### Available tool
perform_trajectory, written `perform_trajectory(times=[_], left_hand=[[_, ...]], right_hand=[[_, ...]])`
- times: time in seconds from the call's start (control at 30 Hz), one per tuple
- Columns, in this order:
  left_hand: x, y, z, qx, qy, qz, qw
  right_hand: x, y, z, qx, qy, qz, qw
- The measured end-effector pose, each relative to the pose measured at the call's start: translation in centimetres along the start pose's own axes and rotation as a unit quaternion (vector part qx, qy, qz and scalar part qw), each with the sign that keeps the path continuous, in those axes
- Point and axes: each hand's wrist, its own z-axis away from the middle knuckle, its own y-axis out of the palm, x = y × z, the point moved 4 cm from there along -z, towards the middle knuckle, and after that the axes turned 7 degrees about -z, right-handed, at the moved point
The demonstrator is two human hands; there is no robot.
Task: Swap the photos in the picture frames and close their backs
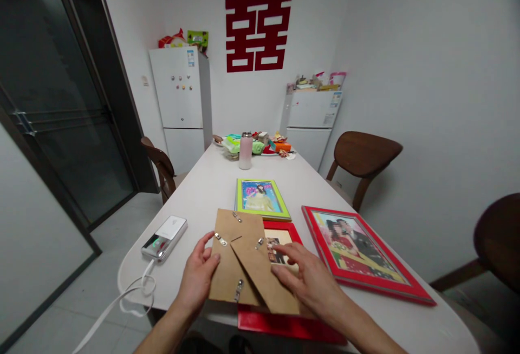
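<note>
A brown picture frame backing board with metal clips and a slanted stand flap is tilted up over the near table edge. My left hand grips its left side, thumb on the face and fingers at the edge. At the board's right side is my right hand, fingers apart, the thumb by the flap's edge and the fingertips over a small photo. Beneath the board lies a red picture frame, partly hidden, with the photo inside its border.
A green framed picture lies beyond the board, and a larger red framed picture to the right. A power bank with a white cable sits left. Farther back stands a pink bottle before assorted packages. Chairs flank the table.
</note>
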Motion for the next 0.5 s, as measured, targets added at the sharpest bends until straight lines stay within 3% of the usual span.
perform_trajectory(times=[0.1, 0.23, 0.4, 0.5], left_hand=[[-0.4, -3.2, 0.2, -0.032, -0.019, -0.017, 0.999], [0.3, -6.1, 0.2, -0.047, -0.049, -0.05, 0.996], [1.3, -7.0, -0.2, -0.047, -0.03, -0.16, 0.986], [0.7, -7.1, -0.1, -0.087, 0.029, -0.353, 0.931]], right_hand=[[-3.3, -0.7, -0.3, -0.032, 0.046, 0.092, 0.994], [-6.2, -0.7, -0.3, -0.004, 0.102, 0.168, 0.981], [-6.3, -0.1, -0.5, 0.009, 0.126, 0.179, 0.976], [-6.3, -0.1, -0.8, 0.004, 0.129, 0.175, 0.976]])
